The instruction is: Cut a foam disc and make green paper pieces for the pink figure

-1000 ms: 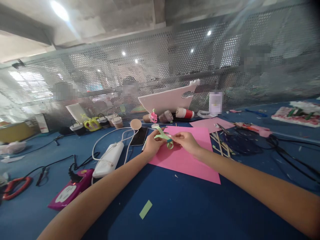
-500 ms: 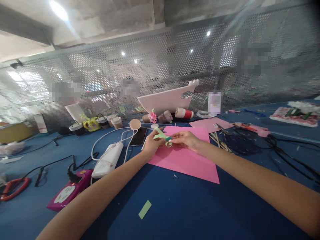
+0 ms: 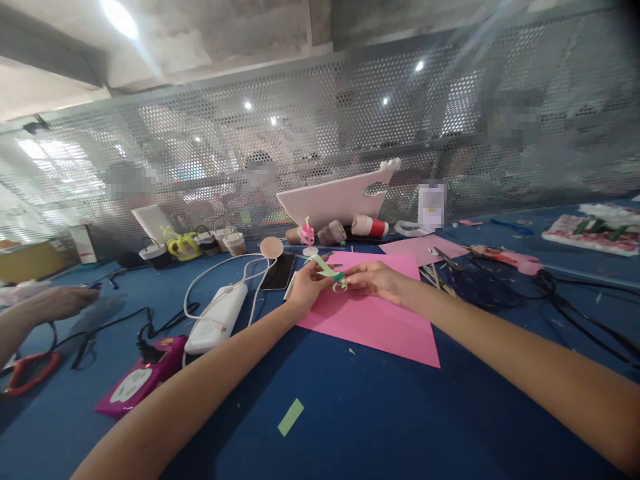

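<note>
My left hand point(image 3: 306, 287) pinches a small piece of light green and teal paper point(image 3: 325, 267) with a curled ring at its lower end. From the other side my right hand point(image 3: 379, 280) also has its fingers closed on the piece, near the teal part. Fingers partly hide where it is gripped. Beneath both hands lies a pink paper sheet point(image 3: 380, 333) on the blue table. Closer to me rests a loose light green paper strip point(image 3: 291, 417).
Left of my arm are a white power strip point(image 3: 217, 319) and a purple socket block point(image 3: 143, 380) with cables. A co-worker's hand point(image 3: 65, 303) reaches in at far left, above red-handled scissors point(image 3: 35, 373). A pink glue gun point(image 3: 515, 259) and paper cups point(image 3: 369, 227) lie behind.
A co-worker's hand has come in from the left edge. The green paper piece has turned slightly between my fingers, while my hands stay almost in place.
</note>
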Available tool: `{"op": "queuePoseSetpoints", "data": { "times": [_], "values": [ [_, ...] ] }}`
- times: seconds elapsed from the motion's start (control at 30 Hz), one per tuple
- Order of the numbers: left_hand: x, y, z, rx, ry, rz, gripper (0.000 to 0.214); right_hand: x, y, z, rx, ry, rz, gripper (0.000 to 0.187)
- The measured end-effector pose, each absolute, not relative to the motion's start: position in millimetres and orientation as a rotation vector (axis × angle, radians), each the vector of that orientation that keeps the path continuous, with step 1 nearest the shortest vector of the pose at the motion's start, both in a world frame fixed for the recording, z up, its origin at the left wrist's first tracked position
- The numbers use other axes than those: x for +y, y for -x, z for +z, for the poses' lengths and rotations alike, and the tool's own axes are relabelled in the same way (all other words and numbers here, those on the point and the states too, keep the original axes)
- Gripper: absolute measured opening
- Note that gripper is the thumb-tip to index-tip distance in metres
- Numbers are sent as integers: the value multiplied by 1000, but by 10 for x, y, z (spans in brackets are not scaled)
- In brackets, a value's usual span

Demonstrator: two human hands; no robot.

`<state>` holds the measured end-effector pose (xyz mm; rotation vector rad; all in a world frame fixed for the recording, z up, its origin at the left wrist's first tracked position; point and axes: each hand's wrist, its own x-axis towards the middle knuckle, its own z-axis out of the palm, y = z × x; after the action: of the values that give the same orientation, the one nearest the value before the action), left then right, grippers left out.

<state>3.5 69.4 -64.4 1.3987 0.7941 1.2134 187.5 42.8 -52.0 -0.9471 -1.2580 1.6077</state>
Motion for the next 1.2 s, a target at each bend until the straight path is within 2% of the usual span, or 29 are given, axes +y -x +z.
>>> {"op": "queuePoseSetpoints", "data": {
  "times": [0.27, 0.47, 0.57, 0.73, 0.9, 1.2],
  "values": [
    [709, -42, -668, 903, -1427, 1205, 58, 405, -1849, -480, -1377, 901, 1551, 19],
    [718, -31, -693, 912, -1368, 1258, 41, 408, -1799, -474, -1327, 963, 1467, 16],
    [711, -30, -681, 887, -1306, 1253, 42, 404, -1776, -478, -1278, 977, 1443, 16],
    [683, -42, -638, 884, -1260, 1249, 37, 355, -1773, -434, -1221, 965, 1453, 30],
    [718, -32, -661, 844, -1212, 1223, 34, 355, -1804, -425, -1306, 898, 1460, 35],
    [763, -20, -672, 846, -1175, 1228, 28, 465, -1796, -585, -1539, 992, 978, 40]
  ]
}}
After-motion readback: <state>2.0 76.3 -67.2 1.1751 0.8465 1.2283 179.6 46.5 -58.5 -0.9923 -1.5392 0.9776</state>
